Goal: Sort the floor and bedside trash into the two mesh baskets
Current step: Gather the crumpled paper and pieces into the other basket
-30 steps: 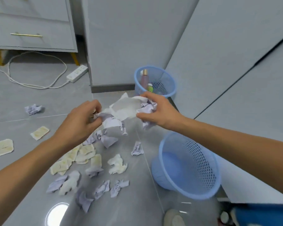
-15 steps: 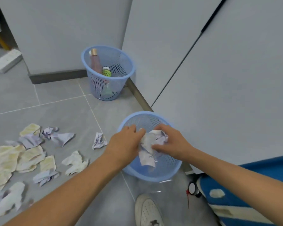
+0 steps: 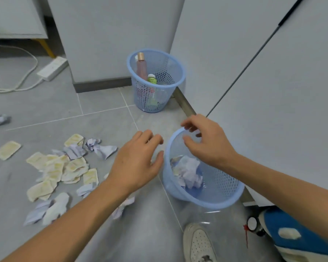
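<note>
Trash of crumpled white and lilac paper [image 3: 187,172] is seen lying inside the near blue plastic mesh basket [image 3: 223,190], which is tilted on the grey tiled floor [image 3: 102,118] beside a grey cabinet wall [image 3: 273,91]. The right hand [image 3: 206,144] is held over the basket's rim, its grip wide, with fingers loosely spread and nothing held. The left hand [image 3: 136,163] is held just left of the same basket, fingers relaxed and grip likewise empty. A second blue mesh basket [image 3: 159,97] is stood upright farther off in the corner; a pink bottle with a copper cap [image 3: 142,67] and a small green-labelled bottle [image 3: 151,78] are contained in it. More crumpled paper scraps and yellowish flat wrappers [image 3: 64,167] are scattered on the floor to the left. A white perforated shoe [image 3: 199,242] is seen at the bottom edge, and a white power strip [image 3: 52,68] with its cord lies at upper left.
</note>
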A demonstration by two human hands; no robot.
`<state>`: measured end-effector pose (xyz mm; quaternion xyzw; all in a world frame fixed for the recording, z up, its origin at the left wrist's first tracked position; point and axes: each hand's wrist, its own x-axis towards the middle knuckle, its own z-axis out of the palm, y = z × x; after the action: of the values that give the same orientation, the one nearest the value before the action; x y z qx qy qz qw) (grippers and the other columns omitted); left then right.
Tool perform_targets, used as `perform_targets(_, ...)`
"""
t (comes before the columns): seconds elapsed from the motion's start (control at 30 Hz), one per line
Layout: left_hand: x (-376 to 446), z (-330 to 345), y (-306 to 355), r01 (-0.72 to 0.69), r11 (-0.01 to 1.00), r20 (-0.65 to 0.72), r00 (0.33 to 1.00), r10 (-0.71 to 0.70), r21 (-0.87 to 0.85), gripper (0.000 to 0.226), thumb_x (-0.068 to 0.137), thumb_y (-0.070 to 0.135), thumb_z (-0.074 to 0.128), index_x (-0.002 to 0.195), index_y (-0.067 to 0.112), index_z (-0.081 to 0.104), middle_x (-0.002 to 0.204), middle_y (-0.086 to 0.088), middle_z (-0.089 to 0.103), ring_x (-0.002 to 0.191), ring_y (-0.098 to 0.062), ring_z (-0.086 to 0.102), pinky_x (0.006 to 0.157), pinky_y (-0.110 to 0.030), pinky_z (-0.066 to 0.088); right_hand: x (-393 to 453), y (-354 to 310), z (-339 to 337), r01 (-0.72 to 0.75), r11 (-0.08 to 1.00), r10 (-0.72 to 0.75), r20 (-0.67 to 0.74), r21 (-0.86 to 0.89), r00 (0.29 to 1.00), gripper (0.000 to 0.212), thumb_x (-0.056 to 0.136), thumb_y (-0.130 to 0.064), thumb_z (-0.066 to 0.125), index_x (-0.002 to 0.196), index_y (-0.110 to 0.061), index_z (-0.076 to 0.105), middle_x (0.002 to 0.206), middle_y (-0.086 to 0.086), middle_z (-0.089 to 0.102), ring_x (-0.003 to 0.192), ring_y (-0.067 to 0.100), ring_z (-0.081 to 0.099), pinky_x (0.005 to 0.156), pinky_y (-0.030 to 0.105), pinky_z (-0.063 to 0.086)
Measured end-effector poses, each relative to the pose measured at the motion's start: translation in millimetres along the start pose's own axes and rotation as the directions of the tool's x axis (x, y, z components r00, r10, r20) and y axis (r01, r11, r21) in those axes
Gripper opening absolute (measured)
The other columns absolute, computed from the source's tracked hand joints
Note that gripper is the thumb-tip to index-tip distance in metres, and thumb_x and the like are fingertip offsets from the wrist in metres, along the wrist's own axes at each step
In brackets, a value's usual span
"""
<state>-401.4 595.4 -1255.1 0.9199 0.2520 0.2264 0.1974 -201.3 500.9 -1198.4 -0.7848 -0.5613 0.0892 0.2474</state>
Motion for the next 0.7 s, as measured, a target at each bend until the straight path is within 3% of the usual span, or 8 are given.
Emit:
perform_targets(0.07, -24, -9, -37, 0.171, 0.984, 0.012, 0.985, -0.172, 0.045, 0.027, 0.092, 0.042, 0.059, 0.113, 0.026, 0.059, 0.104, 0.004, 0.058, 0.101, -0.021, 0.056, 0.067, -0.036, 0.050, 28, -37, 23, 0.087, 0.996, -0.087, 0.078, 0.015, 0.993, 0.029, 0.084, -0.024, 0.067, 0.113, -0.023, 0.062, 0.106, -0.004, 0.060, 0.097, 0.013, 0.059, 0.085, 0.032, 0.052)
perform_targets(0.13, -55, -9, -65, 0.323, 0.938, 0.099, 0.937, -0.336, 0.123, 0.044, 0.087, 0.056, 0.051, 0.120, 0.028, 0.058, 0.110, 0.002, 0.057, 0.105, -0.025, 0.057, 0.071, -0.039, 0.054, 52, -70, 62, 0.111, 0.994, -0.111, 0.270, 0.016, 0.957, 0.038, 0.084, -0.027, 0.069, 0.120, -0.024, 0.060, 0.116, 0.001, 0.054, 0.105, 0.020, 0.057, 0.091, 0.035, 0.048)
perform_targets(0.27, -110, 15, -84, 0.465, 0.848, 0.318, 0.788, -0.528, 0.254, 0.083, 0.071, 0.078, 0.035, 0.142, 0.038, 0.044, 0.140, -0.005, 0.044, 0.129, -0.033, 0.044, 0.092, -0.046, 0.051, 72, -98, 157, 0.087, 0.983, 0.031, 0.605, -0.165, 0.796, 0.057, 0.082, -0.025, 0.067, 0.136, -0.025, 0.048, 0.137, 0.010, 0.036, 0.119, 0.042, 0.045, 0.104, 0.042, 0.042)
perform_targets(0.4, -135, 56, -95, 0.536, 0.793, 0.420, 0.673, -0.609, 0.290, 0.107, 0.071, 0.086, 0.056, 0.157, 0.048, 0.005, 0.169, -0.010, -0.004, 0.155, -0.041, -0.001, 0.118, -0.059, 0.025, 75, -74, 227, 0.007, 0.887, 0.320, 0.625, -0.462, 0.712, 0.073, 0.080, -0.033, 0.066, 0.144, -0.029, 0.032, 0.153, 0.013, 0.011, 0.140, 0.059, 0.019, 0.108, 0.063, 0.040)
perform_targets(0.47, -139, 75, -99, 0.532, 0.800, 0.438, 0.671, -0.599, 0.278, 0.118, 0.067, 0.087, 0.060, 0.157, 0.050, -0.006, 0.169, -0.009, -0.021, 0.154, -0.044, -0.014, 0.120, -0.066, 0.012, 72, -54, 250, -0.012, 0.821, 0.429, 0.603, -0.571, 0.672, 0.083, 0.078, -0.044, 0.062, 0.149, -0.028, 0.022, 0.160, 0.018, -0.001, 0.144, 0.062, 0.008, 0.111, 0.070, 0.029)
perform_targets(0.53, -140, 91, -103, 0.490, 0.820, 0.434, 0.696, -0.572, 0.295, 0.118, 0.067, 0.087, 0.060, 0.157, 0.050, -0.008, 0.168, -0.007, -0.026, 0.153, -0.044, -0.019, 0.118, -0.069, 0.004, 68, -41, 263, -0.054, 0.784, 0.505, 0.586, -0.618, 0.633, 0.089, 0.082, -0.049, 0.059, 0.153, -0.023, 0.013, 0.161, 0.025, -0.002, 0.144, 0.061, 0.016, 0.115, 0.067, 0.024)
perform_targets(0.6, -142, 105, -106, 0.447, 0.835, 0.404, 0.733, -0.548, 0.321, 0.105, 0.070, 0.083, 0.057, 0.157, 0.051, 0.008, 0.171, -0.009, -0.013, 0.154, -0.045, -0.011, 0.115, -0.071, 0.001, 64, -35, 268, -0.064, 0.779, 0.506, 0.565, -0.624, 0.652, 0.085, 0.087, -0.042, 0.059, 0.153, -0.016, 0.012, 0.156, 0.027, 0.011, 0.140, 0.053, 0.028, 0.115, 0.057, 0.030)
perform_targets(0.7, -150, 114, -113, 0.371, 0.869, 0.326, 0.819, -0.473, 0.327, 0.069, 0.068, 0.063, 0.066, 0.131, 0.037, 0.055, 0.145, -0.014, 0.050, 0.136, -0.043, 0.038, 0.101, -0.067, 0.032, 64, -31, 269, -0.001, 0.789, 0.420, 0.537, -0.615, 0.732, 0.070, 0.088, -0.024, 0.062, 0.145, -0.014, 0.023, 0.146, 0.022, 0.023, 0.130, 0.045, 0.035, 0.106, 0.046, 0.037)
